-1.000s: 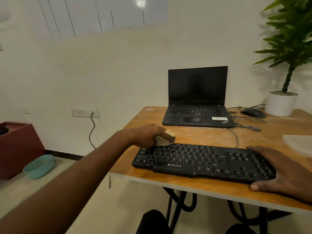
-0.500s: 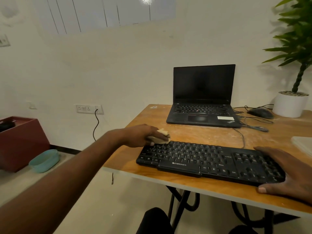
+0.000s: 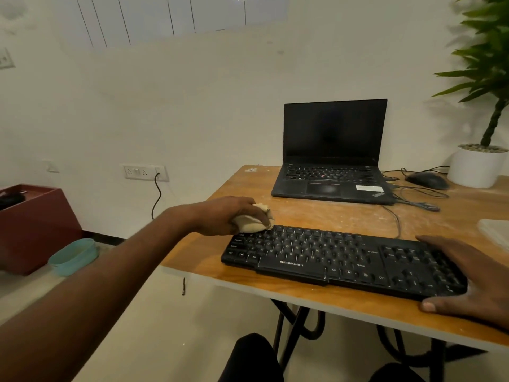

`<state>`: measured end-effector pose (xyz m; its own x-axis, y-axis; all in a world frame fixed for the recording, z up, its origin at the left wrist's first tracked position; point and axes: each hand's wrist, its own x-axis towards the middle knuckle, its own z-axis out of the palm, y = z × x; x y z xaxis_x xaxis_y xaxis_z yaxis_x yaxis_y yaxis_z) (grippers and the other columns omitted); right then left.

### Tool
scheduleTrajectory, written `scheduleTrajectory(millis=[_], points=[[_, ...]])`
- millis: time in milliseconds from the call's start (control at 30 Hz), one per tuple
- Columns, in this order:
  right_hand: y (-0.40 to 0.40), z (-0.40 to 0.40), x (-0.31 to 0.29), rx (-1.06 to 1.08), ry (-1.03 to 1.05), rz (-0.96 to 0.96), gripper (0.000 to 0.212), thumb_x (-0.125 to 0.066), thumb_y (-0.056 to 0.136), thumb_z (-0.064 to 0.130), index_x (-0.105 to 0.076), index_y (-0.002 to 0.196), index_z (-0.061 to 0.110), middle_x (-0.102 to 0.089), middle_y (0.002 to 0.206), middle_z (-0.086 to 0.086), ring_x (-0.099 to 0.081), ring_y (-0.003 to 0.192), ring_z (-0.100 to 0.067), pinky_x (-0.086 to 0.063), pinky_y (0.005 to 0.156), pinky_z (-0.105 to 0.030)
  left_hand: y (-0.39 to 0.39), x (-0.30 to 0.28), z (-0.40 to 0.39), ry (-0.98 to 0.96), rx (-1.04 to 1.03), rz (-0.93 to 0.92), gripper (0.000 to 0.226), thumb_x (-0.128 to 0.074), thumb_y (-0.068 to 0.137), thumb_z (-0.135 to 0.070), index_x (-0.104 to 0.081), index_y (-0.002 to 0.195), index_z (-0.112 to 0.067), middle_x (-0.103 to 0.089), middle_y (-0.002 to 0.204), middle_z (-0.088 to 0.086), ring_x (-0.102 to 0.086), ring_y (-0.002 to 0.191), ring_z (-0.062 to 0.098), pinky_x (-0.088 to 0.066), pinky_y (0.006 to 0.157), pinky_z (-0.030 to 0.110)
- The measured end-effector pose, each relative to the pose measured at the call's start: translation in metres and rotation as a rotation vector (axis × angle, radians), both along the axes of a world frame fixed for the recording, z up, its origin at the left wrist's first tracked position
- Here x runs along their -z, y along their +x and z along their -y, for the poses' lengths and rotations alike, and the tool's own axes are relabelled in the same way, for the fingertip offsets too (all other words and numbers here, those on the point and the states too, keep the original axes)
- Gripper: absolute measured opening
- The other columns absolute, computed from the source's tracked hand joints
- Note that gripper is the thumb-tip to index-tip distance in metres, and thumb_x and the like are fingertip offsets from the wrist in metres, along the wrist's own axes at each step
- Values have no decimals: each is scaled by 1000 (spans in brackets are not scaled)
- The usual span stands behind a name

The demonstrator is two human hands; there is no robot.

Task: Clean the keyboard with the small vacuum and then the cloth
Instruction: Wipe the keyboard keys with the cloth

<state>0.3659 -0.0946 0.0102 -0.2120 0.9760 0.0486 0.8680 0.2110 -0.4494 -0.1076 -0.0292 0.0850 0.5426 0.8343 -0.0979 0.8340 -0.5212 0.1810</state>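
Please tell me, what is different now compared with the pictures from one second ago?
The left hand, gripping the cloth, slid a little leftward along the keyboard's back edge toward its far left corner. Nothing was picked up or released. The right hand stays flat on the keyboard's right end, and the laptop and mouse have not moved.

The keyboard (image 3: 341,260) is black and full-sized, with a number pad at its right end and a white brand name printed on its front lip. It lies flat near the front edge of the table (image 3: 303,216), set slightly askew so its right end sits closer to the edge. The cloth (image 3: 254,220) is small, cream-coloured and bunched into a wad. It rests against the keyboard's far left corner, touching the top row of keys, partly covered from above.
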Motion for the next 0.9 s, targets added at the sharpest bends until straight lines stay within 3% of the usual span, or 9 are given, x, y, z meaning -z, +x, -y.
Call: scheduleTrajectory(millis=[67,167,367,467,633,800,900], points=[[0,0,-1,-4,0,6,116,-74,37,93,-13,134,74,-40,134,23,-46,117,-8,-47,96,-38,3,0,-1,-34,-9,58,63,-68,96,-3,-49,147,-35,-48,142,-12,-44,123,7,-39,88,12],[-1,2,-2,7,-8,-4,116,-74,37,93,-13,134,75,-40,134,23,-47,116,-8,-47,96,-37,18,0,-6,-65,-2,82,67,-67,96,-2,-40,147,-35,-52,143,0,-49,122,14,-42,83,17],[-1,5,-3,-2,-13,-15,116,-74,37,92,-15,134,74,-41,131,27,-48,115,-7,-47,94,-37,39,-3,-13,-26,74,36,67,-68,92,3,-49,145,-33,-51,152,2,-47,139,22,-48,110,45],[-4,7,-5,5,-3,-25,114,-74,37,93,-15,132,76,-36,128,37,-47,112,-4,-45,90,-34,20,-5,-14,-7,46,-12,63,-69,93,2,-53,144,-31,-51,154,0,-45,141,21,-44,114,43],[-3,5,-3,13,2,-20,115,-74,37,93,-15,134,75,-38,130,29,-46,115,-7,-44,92,-35,-4,-6,-8,-10,18,-17,63,-71,93,-1,-54,145,-33,-54,152,-4,-47,135,12,-46,112,39],[-1,3,-3,1,-4,-12,116,-74,36,93,-13,132,76,-41,134,22,-47,116,-9,-47,97,-40,20,0,-15,-63,-9,101,85,-70,98,-8,-21,160,-39,-53,151,9,-50,133,19,-42,102,29],[-3,6,-5,6,-10,-21,114,-74,36,93,-14,131,77,-40,131,26,-47,115,-6,-46,93,-36,34,6,-23,-83,-21,174,79,-71,98,-12,-22,157,-30,-61,143,8,-56,123,14,-45,90,15]])
